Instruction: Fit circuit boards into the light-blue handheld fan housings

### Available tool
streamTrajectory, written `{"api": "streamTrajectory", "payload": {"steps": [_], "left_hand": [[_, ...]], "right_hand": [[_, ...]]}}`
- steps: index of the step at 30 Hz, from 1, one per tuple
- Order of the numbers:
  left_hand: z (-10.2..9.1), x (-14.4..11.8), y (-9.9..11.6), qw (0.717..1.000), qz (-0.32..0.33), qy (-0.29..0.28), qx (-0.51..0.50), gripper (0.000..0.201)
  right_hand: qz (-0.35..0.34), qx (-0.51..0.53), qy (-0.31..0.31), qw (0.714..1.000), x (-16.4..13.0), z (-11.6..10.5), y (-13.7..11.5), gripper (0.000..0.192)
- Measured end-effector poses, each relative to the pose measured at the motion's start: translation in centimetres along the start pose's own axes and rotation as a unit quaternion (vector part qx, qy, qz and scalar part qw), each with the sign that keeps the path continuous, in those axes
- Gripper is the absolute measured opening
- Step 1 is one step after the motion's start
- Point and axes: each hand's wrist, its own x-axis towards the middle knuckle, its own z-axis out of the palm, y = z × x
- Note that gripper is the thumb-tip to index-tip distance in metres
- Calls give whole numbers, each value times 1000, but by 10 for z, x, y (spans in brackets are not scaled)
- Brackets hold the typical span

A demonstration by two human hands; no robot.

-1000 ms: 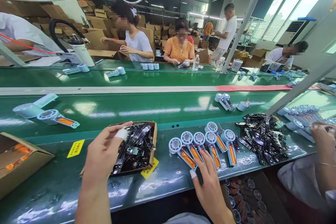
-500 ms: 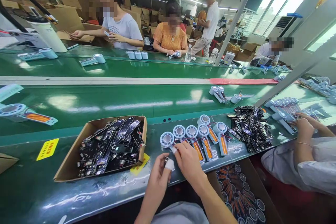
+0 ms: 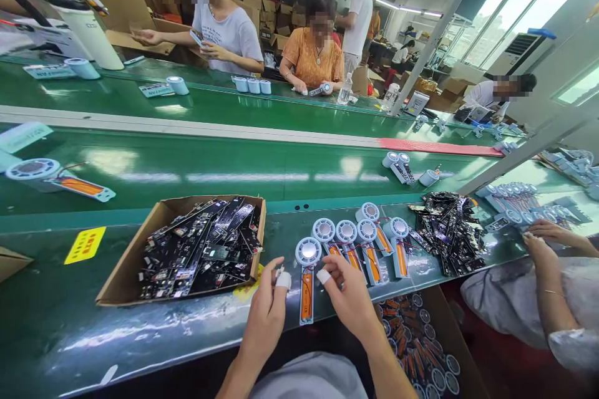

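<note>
Two hands at lower centre frame: left hand [image 3: 266, 318] and right hand [image 3: 349, 296] pinch orange-handled fan half-shell [image 3: 306, 277] from both sides; cardboard box of circuit boards [image 3: 196, 249] left.

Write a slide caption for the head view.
Both hands, left hand and right hand, flank a fan part beside a cardboard box of circuit boards.

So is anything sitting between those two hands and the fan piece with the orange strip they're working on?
Nothing visible. The left hand and right hand flank the fan piece on the green bench, fingertips right at it.
</note>
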Motion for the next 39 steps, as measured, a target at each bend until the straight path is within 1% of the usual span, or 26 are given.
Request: {"api": "streamTrajectory", "payload": {"steps": [2, 4, 7, 9, 11, 12, 14, 18, 20, 22, 26, 28, 30, 32, 35, 37, 39], "left_hand": [[-1, 0, 0, 1000, -22, -3, -6, 37], [-3, 0, 2, 999, -30, -19, -6, 33], [-4, 1, 5, 999, -15, -43, -3, 30], [-3, 3, 7, 999, 3, -42, -4, 29], [1, 5, 8, 999, 23, -36, -5, 30], [3, 7, 8, 999, 35, -35, -4, 29], [6, 8, 8, 997, 67, -36, -4, 27], [9, 8, 5, 989, 142, -32, 6, 23], [10, 7, 3, 988, 153, -25, 11, 23], [11, 5, 1, 989, 144, -24, 13, 24], [11, 5, 4, 994, 101, -36, 0, 28], [10, 5, 7, 997, 64, -32, -14, 31], [9, 4, 10, 999, 15, -29, -38, 36], [8, 4, 12, 996, -39, -46, -65, 42], [5, 4, 15, 987, -100, -86, -90, 49], [4, 4, 16, 988, -100, -88, -84, 49], [2, 6, 18, 993, -73, -67, -72, 44]], "right_hand": [[-16, -4, -15, 1000, -3, 1, -4, 21], [-20, -2, -23, 1000, -4, 1, -7, 21], [-3, 0, -2, 1000, 0, 2, -10, 25], [13, -13, 14, 1000, 7, 6, -9, 24], [12, -32, 14, 999, 13, 11, -8, 18], [0, -40, 12, 999, 16, 13, -7, 15], [-43, -52, 6, 998, 18, 15, -6, 12], [-152, -62, -9, 986, 15, 13, -3, 18], [-184, -60, -23, 981, 14, 12, -2, 21], [-181, -48, -33, 982, 13, 13, 0, 23], [-139, -16, -27, 990, 11, 18, 3, 22], [-137, -15, -19, 990, 9, 19, 4, 21], [-144, -26, -26, 989, 6, 18, 4, 22], [-153, -38, -54, 986, 4, 14, 4, 28], [-177, -59, -109, 976, 0, 9, 0, 48], [-192, -85, -126, 970, 0, 7, -3, 55], [-208, -129, -125, 962, 1, 9, -5, 54]]}}
